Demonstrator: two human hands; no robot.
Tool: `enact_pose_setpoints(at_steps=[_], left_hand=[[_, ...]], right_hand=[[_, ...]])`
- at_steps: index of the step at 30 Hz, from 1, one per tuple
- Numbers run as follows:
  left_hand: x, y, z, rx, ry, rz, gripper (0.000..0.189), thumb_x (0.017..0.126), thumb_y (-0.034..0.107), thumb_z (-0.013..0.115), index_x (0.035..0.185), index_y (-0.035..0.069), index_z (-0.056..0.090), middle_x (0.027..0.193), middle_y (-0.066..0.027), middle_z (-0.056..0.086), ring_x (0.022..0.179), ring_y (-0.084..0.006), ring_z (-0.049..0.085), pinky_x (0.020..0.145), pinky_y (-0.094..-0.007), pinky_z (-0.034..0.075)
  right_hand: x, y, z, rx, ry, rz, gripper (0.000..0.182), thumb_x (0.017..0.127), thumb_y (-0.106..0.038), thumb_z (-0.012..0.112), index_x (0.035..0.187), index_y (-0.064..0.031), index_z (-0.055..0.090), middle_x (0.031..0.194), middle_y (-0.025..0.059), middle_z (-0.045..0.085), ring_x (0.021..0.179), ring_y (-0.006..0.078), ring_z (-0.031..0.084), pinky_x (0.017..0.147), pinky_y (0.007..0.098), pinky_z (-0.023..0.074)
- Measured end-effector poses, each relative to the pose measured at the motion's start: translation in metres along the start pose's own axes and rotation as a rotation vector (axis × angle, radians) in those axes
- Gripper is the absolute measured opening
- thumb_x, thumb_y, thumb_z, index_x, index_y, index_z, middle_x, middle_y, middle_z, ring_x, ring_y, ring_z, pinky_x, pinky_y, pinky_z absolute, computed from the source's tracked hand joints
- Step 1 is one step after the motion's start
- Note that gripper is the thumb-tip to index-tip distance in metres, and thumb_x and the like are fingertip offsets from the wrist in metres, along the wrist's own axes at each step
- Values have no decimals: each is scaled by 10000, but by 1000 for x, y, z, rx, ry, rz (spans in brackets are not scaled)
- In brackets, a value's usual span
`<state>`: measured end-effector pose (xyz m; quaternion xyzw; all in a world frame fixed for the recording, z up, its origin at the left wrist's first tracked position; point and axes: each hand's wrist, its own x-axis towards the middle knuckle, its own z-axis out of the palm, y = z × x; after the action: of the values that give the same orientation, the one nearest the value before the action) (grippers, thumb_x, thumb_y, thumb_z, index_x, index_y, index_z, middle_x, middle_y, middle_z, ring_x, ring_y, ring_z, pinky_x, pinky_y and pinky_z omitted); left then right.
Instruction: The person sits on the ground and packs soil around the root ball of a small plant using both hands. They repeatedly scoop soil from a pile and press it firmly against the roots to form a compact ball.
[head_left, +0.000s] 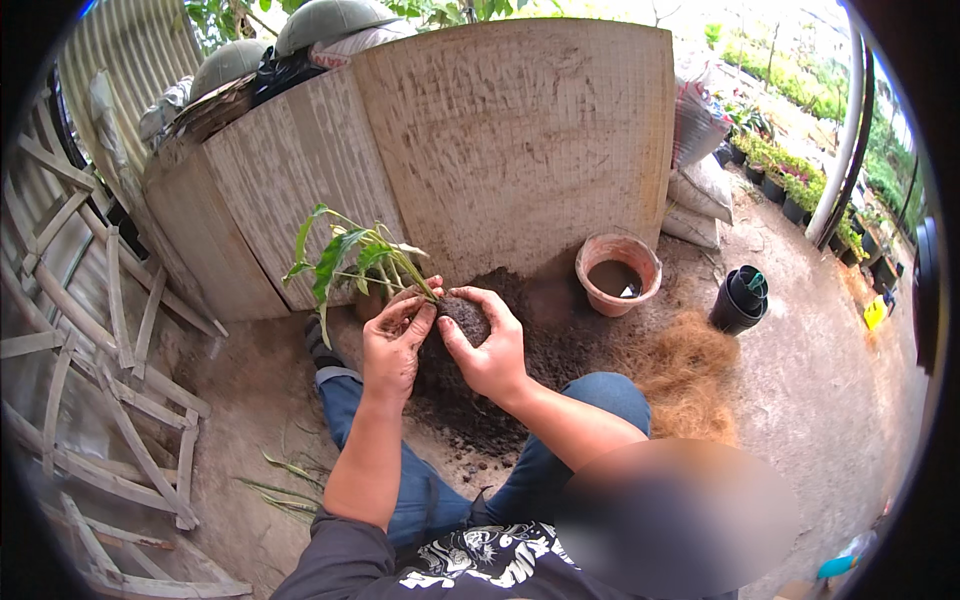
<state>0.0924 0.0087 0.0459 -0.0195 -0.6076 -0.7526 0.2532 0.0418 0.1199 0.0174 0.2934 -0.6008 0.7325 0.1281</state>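
Note:
A leafy green plant (352, 251) is tilted sideways between my hands, its foliage pointing to the upper left. My left hand (397, 334) grips the base of its stems. Around the right side of the plant's dark soil root ball (466, 321) curls my right hand (487, 345), thumb and fingers pressed to it. Soil stains the fingers of both hands. Beneath them a mound of dark soil (555, 337) is spread on the ground between my legs.
A clay-coloured bucket (592, 296) with murky water stands by the wooden panel (517, 135). To the right are a heap of brown fibre (686, 367) and stacked black pots (739, 304). Cut leaves (281, 491) lie at left near a wooden frame (142, 427). Sacks (697, 191) lean behind.

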Motion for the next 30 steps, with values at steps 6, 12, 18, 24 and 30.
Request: enact_pose_setpoints(at_steps=[6, 12, 18, 24, 30], left_hand=[[2, 9, 3, 71, -23, -29, 184, 786, -24, 586, 966, -41, 622, 1131, -118, 549, 1032, -178, 520, 889, -281, 424], [1, 17, 10, 106, -57, -11, 183, 767, -16, 612, 947, -44, 630, 1127, -107, 549, 1025, -168, 521, 886, -269, 425], [10, 24, 15, 288, -164, -19, 273, 757, 49, 646, 1023, -1, 618, 1207, -83, 487, 1089, -182, 472, 927, -294, 378], [29, 36, 17, 359, -372, -156, 312, 769, 133, 653, 1059, 26, 610, 1233, -70, 464, 1119, -171, 437, 928, -306, 365], [41, 24, 28, 380, -318, -323, 215, 772, 114, 643, 947, -11, 640, 1103, -77, 555, 1029, -164, 505, 888, -290, 390]], right_hand=[[3, 1, -2, 7, 6, -67, 340, 683, -155, 679, 947, 21, 558, 915, 159, 579, 856, 262, 582, 772, 316, 450], [6, -1, -12, 54, -74, -94, 308, 716, -93, 645, 980, 29, 542, 946, 113, 573, 895, 172, 551, 803, 289, 433], [18, 2, -30, 233, -221, 29, 332, 729, -145, 642, 1002, 16, 545, 961, 93, 587, 889, 140, 539, 800, 277, 425], [26, 13, -48, 596, -409, 355, 317, 756, -174, 628, 1014, -7, 549, 981, 49, 583, 879, 92, 509, 813, 251, 401], [26, 29, -52, 825, -369, 587, 266, 783, -159, 595, 1000, -13, 547, 962, 50, 583, 844, 116, 537, 769, 259, 431]])
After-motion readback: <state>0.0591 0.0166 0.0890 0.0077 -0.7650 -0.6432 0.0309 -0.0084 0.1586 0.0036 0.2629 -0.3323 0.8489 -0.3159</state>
